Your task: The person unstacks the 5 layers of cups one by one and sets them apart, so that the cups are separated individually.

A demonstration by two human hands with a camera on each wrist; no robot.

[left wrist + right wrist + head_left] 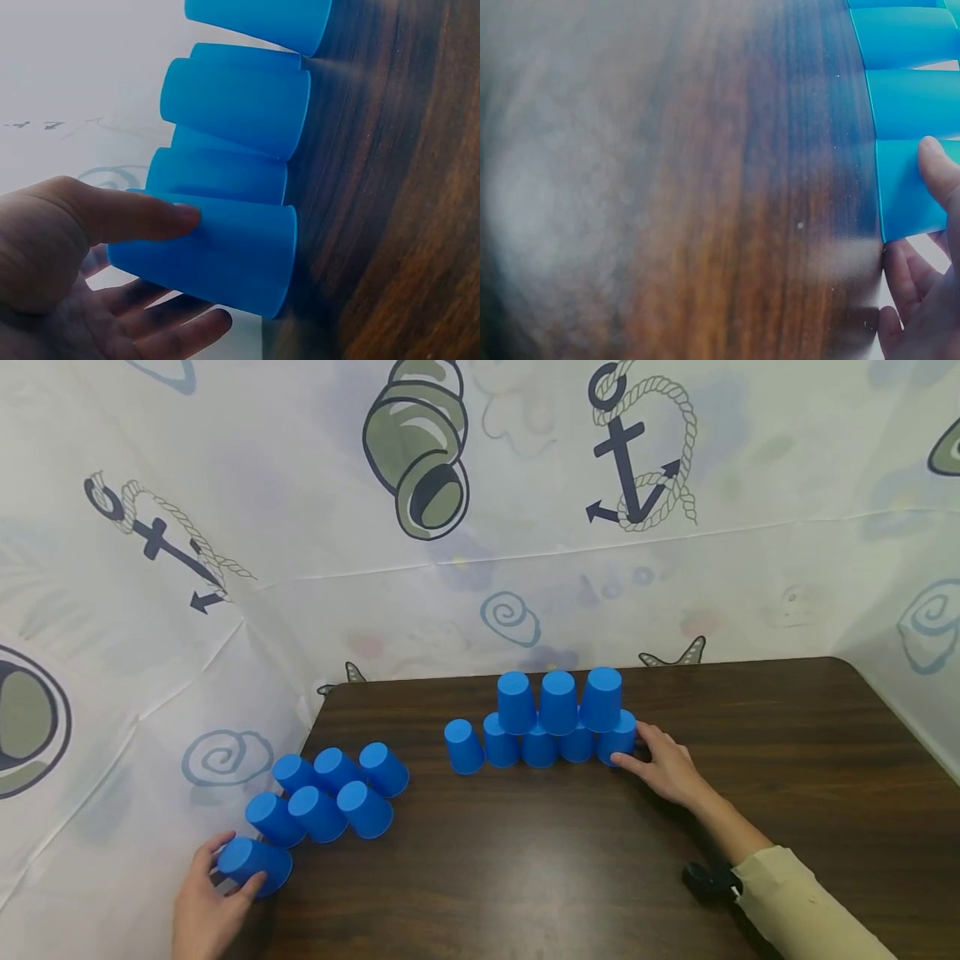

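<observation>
At the table's left edge my left hand (206, 893) grips an upside-down blue cup (255, 866), thumb on the near side and fingers on the far side. In the left wrist view the thumb (161, 217) lies across this cup (232, 255). Beside it stand several more blue cups (318, 814) in two rows. My right hand (667, 766) holds the rightmost cup (617, 740) of another row. The thumb (936, 166) presses that cup's side in the right wrist view. On top of this row rest three cups (558, 702), all upside down.
A blue cup (464, 747) ends the back row on its left side. The dark wooden table (525, 868) meets patterned white cloth (420, 610) at the back and left. A black band (708, 882) is on the right wrist.
</observation>
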